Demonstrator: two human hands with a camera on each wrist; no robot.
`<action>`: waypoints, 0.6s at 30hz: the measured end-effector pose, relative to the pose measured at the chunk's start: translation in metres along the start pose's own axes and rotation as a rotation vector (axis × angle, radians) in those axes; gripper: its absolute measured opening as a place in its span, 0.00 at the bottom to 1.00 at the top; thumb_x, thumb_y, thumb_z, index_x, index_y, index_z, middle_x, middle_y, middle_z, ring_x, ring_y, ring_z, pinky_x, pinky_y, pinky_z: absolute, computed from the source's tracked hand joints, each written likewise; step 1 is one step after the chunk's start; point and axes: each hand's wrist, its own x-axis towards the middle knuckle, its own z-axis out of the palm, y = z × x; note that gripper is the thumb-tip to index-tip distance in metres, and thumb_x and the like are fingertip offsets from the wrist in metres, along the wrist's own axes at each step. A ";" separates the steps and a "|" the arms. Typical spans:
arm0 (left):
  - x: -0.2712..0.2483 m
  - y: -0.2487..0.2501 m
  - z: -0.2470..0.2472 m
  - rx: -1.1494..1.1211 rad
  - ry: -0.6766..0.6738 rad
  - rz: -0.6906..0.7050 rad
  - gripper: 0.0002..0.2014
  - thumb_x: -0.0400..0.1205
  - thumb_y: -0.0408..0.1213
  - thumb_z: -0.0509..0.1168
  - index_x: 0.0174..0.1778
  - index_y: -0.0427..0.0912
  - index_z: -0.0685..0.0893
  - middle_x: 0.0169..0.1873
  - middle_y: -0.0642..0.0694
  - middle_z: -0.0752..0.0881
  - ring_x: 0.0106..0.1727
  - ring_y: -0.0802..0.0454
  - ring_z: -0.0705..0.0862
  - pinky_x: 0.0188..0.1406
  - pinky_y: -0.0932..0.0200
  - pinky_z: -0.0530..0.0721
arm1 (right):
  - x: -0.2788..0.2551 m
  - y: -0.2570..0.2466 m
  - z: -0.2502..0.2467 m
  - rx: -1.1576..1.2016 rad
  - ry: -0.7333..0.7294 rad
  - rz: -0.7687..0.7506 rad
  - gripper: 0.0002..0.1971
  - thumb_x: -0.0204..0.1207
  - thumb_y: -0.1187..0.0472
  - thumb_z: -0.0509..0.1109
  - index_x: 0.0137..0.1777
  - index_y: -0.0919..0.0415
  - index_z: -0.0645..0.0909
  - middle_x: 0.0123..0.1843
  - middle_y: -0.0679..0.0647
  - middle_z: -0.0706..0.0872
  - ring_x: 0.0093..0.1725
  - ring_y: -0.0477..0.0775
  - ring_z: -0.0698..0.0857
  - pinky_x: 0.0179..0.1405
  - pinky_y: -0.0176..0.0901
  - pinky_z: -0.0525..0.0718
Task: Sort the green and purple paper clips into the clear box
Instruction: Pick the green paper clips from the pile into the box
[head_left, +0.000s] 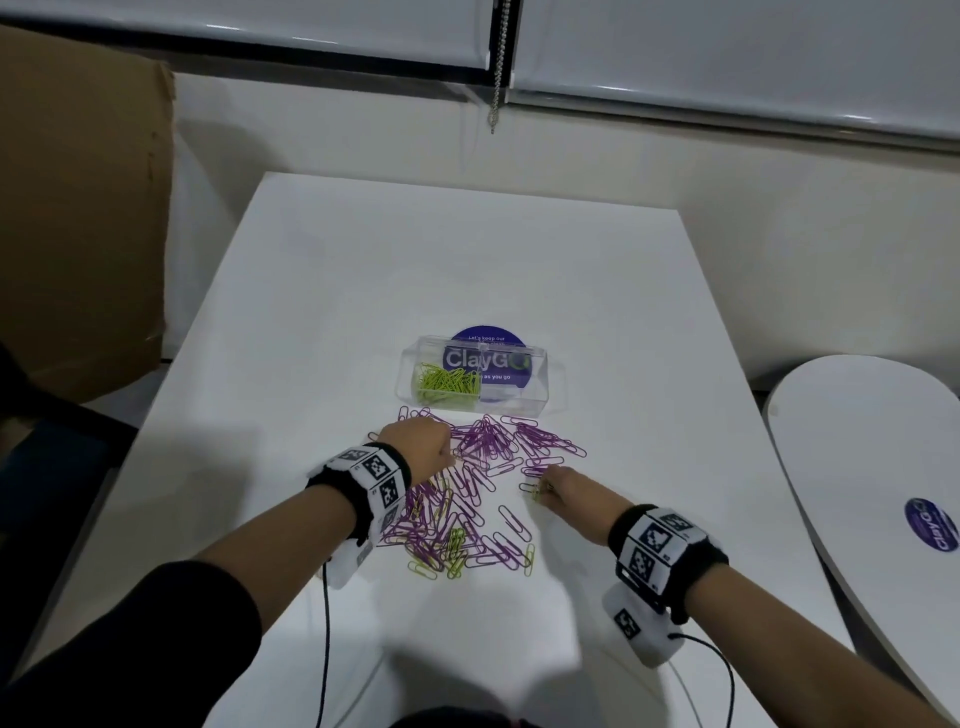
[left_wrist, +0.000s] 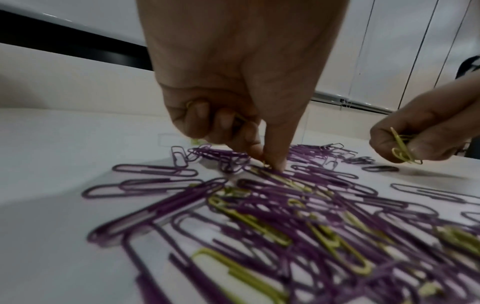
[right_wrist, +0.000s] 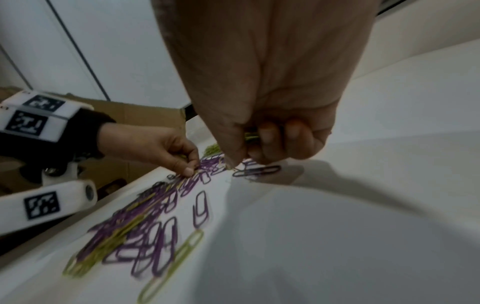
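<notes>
A clear box (head_left: 535, 384) stands mid-table with green clips (head_left: 448, 383) in its left compartment. Before it lies a loose spread of purple paper clips (head_left: 493, 441) mixed with several green ones (head_left: 456, 545). My left hand (head_left: 418, 441) is down on the pile's left part, thumb and forefinger pinching a green clip (left_wrist: 267, 164), with more green clips tucked under its curled fingers (left_wrist: 221, 121). My right hand (head_left: 566, 488) hovers at the pile's right edge, gripping a small bunch of green clips (left_wrist: 402, 148), also visible between its fingers (right_wrist: 250, 135).
A white table (head_left: 467, 260) carries everything. A round blue sticker (head_left: 488, 358) lies under the box. A cardboard box (head_left: 78, 208) stands at the left, a white oval board (head_left: 872, 467) at the right. Wrist cables trail toward the table's near edge.
</notes>
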 end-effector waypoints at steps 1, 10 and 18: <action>0.000 -0.002 0.000 -0.053 -0.008 0.002 0.09 0.84 0.43 0.59 0.41 0.43 0.76 0.45 0.44 0.84 0.44 0.49 0.78 0.42 0.58 0.74 | 0.000 0.001 -0.003 0.013 0.001 0.000 0.06 0.84 0.61 0.55 0.46 0.60 0.66 0.46 0.57 0.74 0.43 0.53 0.73 0.42 0.40 0.66; -0.009 -0.026 -0.006 -0.472 0.021 -0.015 0.08 0.83 0.37 0.62 0.54 0.40 0.82 0.48 0.48 0.81 0.50 0.53 0.78 0.43 0.66 0.74 | 0.005 0.003 -0.013 0.438 0.078 0.077 0.10 0.73 0.67 0.67 0.33 0.55 0.74 0.32 0.48 0.79 0.33 0.48 0.75 0.29 0.34 0.69; -0.016 -0.035 -0.005 -0.811 -0.003 -0.127 0.13 0.83 0.29 0.53 0.36 0.46 0.75 0.30 0.49 0.74 0.29 0.53 0.70 0.32 0.63 0.69 | 0.012 0.001 -0.011 1.000 0.051 0.112 0.14 0.76 0.76 0.57 0.41 0.57 0.77 0.27 0.53 0.72 0.19 0.43 0.67 0.19 0.29 0.64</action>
